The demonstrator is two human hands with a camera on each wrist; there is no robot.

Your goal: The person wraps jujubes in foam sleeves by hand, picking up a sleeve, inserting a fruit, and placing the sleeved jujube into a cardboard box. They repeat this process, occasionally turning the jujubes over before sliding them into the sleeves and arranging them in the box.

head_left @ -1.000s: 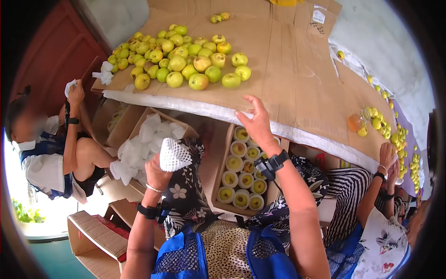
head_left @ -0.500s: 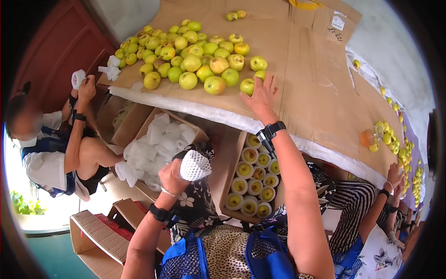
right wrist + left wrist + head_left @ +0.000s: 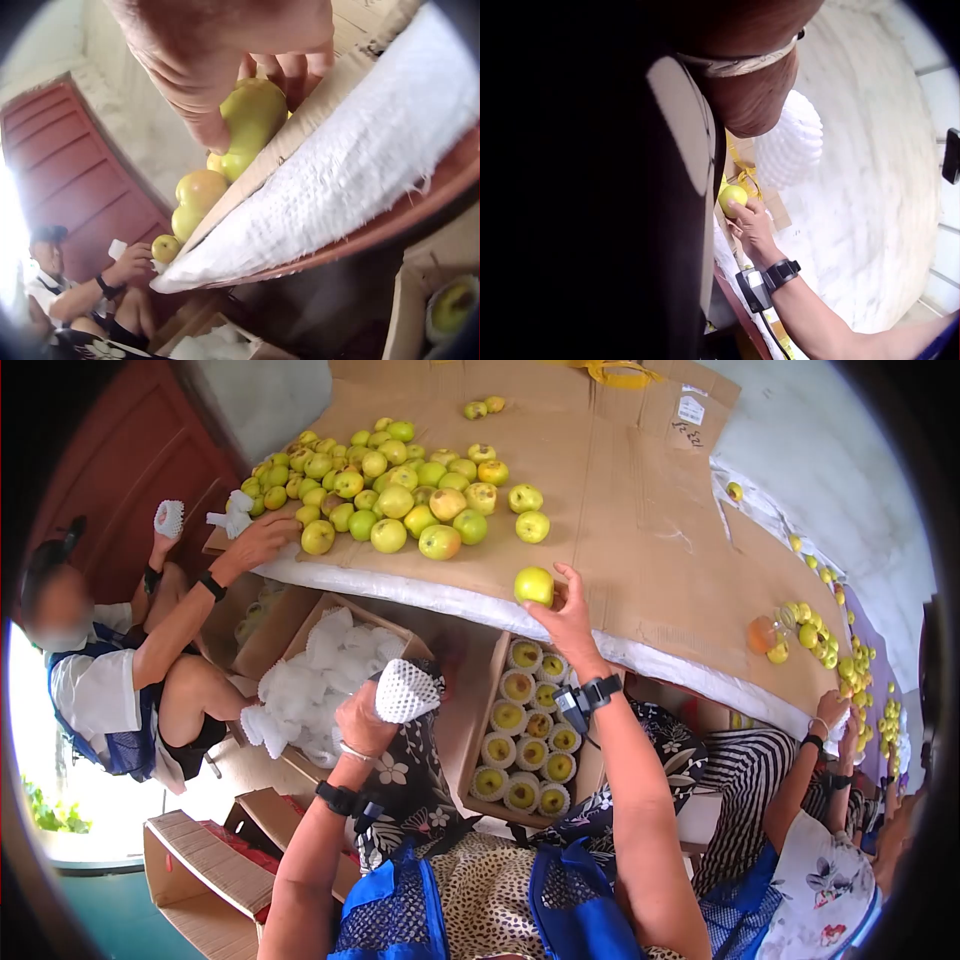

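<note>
My right hand (image 3: 566, 622) grips a yellow-green apple (image 3: 534, 586) close over the front edge of the cardboard-covered table (image 3: 640, 580). In the right wrist view the thumb and fingers curl round this apple (image 3: 256, 112). My left hand (image 3: 366, 720) holds a white foam net sleeve (image 3: 408, 692) above my lap; the left wrist view shows the ribbed sleeve (image 3: 791, 142) beyond the wrist. A pile of apples (image 3: 400, 500) lies on the table's left part. Below the table edge, a carton (image 3: 470, 760) holds rows of apples in foam nets.
A box of loose foam nets (image 3: 330, 660) stands left of my knees. Empty-looking cartons (image 3: 205, 870) lie lower left. A person (image 3: 100, 680) at the left reaches to the pile and lifts a foam net. At the right, another person's hands (image 3: 835, 720) work near a jar (image 3: 765, 635).
My right hand reached to the pile's right end, took an apple and drew it back to the table edge. The left hand keeps the foam net. The person at left now reaches to the apples.
</note>
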